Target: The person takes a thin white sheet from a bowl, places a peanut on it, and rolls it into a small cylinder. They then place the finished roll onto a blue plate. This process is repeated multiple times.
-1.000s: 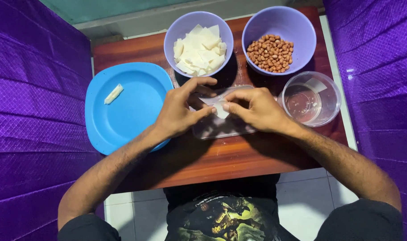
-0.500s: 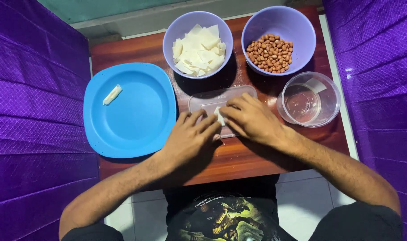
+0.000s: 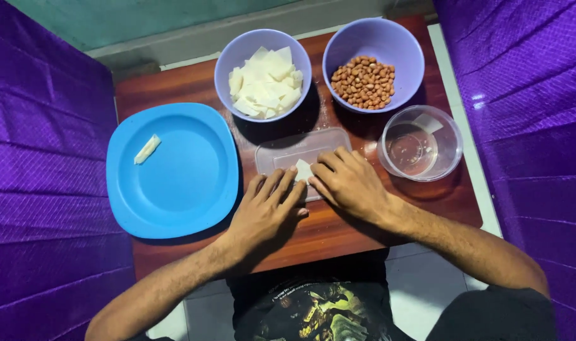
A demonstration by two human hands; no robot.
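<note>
The small white wrapper piece (image 3: 302,169) lies on the clear plastic lid (image 3: 288,151) at the middle of the wooden table (image 3: 174,85); your fingertips meet on it from both sides. Your left hand (image 3: 267,208) rests flat, fingers stretched out and slightly spread, tips at the piece's near edge, gripping nothing; your right hand (image 3: 346,182) lies loosely curled, fingertips pressing the piece, nothing enclosed. Left of the lid sits the blue plate (image 3: 174,189) with one rolled white piece (image 3: 146,149) on it; beyond the lid stand the bowl of white wrappers (image 3: 263,74) and the bowl of peanuts (image 3: 372,63); the clear round container (image 3: 420,151) stands just right of your right hand.
</note>
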